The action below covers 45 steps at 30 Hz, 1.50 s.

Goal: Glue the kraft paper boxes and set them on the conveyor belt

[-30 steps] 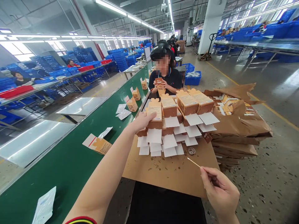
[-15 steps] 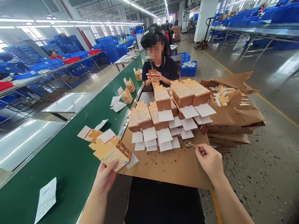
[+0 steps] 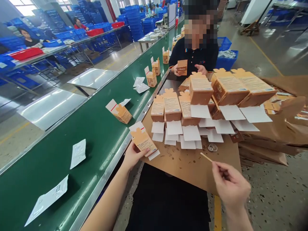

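Note:
My left hand [image 3: 134,157] grips a small tan and brown carton [image 3: 145,141] by its lower end, near the belt's metal edge. The carton's top flaps stand open, one white with a red line, and another white flap sticks out at its bottom. Pinched in my right hand [image 3: 231,183] is a thin pale stick [image 3: 206,157], held over the cardboard tabletop [image 3: 185,170]. Just beyond the stick's tip sits a small round clear dish [image 3: 212,148]. Stacked cartons [image 3: 172,107] lie across the board, their white flaps hanging toward me.
Along my left runs a green conveyor belt [image 3: 96,134] carrying several open cartons [image 3: 151,78] and flat silver pouches [image 3: 78,154]. Facing me, a co-worker [image 3: 192,57] holds a carton [image 3: 182,67]. Brown paper-wrapped bundles [image 3: 262,144] are stacked at right.
My right hand has drawn the stick back from the dish. The held carton no longer overlaps the one on the belt. The co-worker's hands have moved apart. My view has shifted.

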Motion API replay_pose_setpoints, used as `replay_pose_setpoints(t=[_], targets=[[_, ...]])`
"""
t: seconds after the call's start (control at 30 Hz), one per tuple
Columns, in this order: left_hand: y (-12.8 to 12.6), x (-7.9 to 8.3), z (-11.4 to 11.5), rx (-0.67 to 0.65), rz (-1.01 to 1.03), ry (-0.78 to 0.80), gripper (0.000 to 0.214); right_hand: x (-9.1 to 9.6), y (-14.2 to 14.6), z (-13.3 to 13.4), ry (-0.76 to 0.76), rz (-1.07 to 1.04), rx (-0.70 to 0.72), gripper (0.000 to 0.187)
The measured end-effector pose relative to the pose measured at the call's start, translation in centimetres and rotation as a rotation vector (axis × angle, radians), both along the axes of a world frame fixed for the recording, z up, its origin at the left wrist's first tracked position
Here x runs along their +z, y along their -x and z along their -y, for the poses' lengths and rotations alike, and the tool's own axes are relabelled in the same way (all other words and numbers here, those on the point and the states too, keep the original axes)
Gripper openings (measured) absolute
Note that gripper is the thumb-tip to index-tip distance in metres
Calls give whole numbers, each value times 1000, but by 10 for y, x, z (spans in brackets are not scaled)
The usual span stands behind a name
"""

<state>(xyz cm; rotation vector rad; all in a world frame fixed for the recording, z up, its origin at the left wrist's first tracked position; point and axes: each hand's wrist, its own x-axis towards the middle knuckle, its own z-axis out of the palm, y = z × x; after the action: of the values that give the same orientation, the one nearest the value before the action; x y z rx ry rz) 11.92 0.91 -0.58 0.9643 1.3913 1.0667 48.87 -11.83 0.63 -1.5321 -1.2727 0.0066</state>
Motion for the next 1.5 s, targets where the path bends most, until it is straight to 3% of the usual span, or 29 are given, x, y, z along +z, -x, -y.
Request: replay_pose_setpoints(t=[0.07, 0.2, 0.37, 0.53, 0.87, 1.03, 1.17, 1.27, 1.43, 1.5], targets=[[0, 4, -3, -18, 21, 19, 92, -5, 41, 0, 63, -83, 199, 14], [-2, 9, -4, -31, 34, 14, 90, -22, 117, -27, 126, -122, 443, 27], [-1, 7, -1, -41, 6, -13, 83, -42, 156, -59, 139, -98, 562, 31], [0, 4, 4, -59, -20, -50, 82, -42, 147, -58, 155, -85, 536, 30], [-13, -10, 33, -79, -351, -267, 69, -16, 98, -17, 141, -158, 363, 25], [-18, -18, 34, -77, -396, -274, 65, -13, 100, -10, 159, -169, 354, 27], [-15, -14, 35, -100, -410, -311, 61, -13, 105, -9, 137, -150, 387, 30], [13, -6, 27, 33, -436, -310, 67, -13, 99, -6, 149, -141, 387, 31], [101, 8, -2, 537, -470, -175, 76, -19, 78, 3, 143, -181, 290, 37], [125, 11, -13, 576, -492, -111, 71, -21, 73, 4, 158, -187, 263, 43]])
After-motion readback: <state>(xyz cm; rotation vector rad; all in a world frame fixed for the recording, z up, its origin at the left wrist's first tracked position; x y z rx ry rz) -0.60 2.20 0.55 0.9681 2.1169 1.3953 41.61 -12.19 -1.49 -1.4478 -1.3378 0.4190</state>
